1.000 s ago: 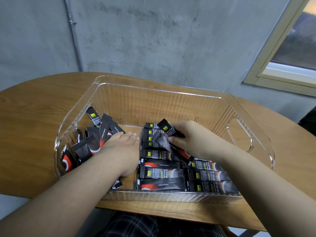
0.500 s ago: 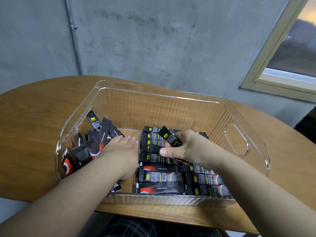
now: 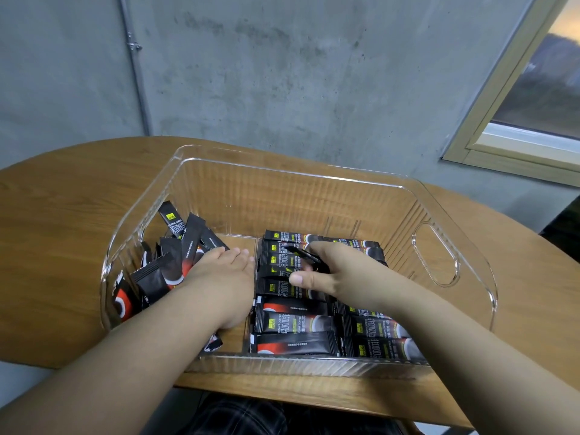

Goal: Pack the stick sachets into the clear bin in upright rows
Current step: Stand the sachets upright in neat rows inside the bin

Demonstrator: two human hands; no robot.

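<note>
A clear bin [image 3: 436, 255] sits on a wooden tabletop [image 3: 62, 215], and both of the person's forearms reach into it from the near side. The left hand [image 3: 222, 277] lies flat on the bin's floor with its fingers straight and together, pressed against a loose heap of black stick sachets [image 3: 175, 255] that lean at mixed angles against the left wall. Nothing is gripped in it. The right hand [image 3: 332, 271] is curled over the packed rows of sachets [image 3: 301, 328] that fill the right half of the bin, lying side by side on their long edges with printed faces up. Its fingers hold one dark sachet [image 3: 303, 254] that sticks out slanted toward the left above the rows, while the thumb points left, just over the row beneath. A bare strip of the floor separates the heap from the rows. Behind the tabletop stand a grey concrete wall [image 3: 282, 73] and a window frame [image 3: 502, 120] at the right.
</note>
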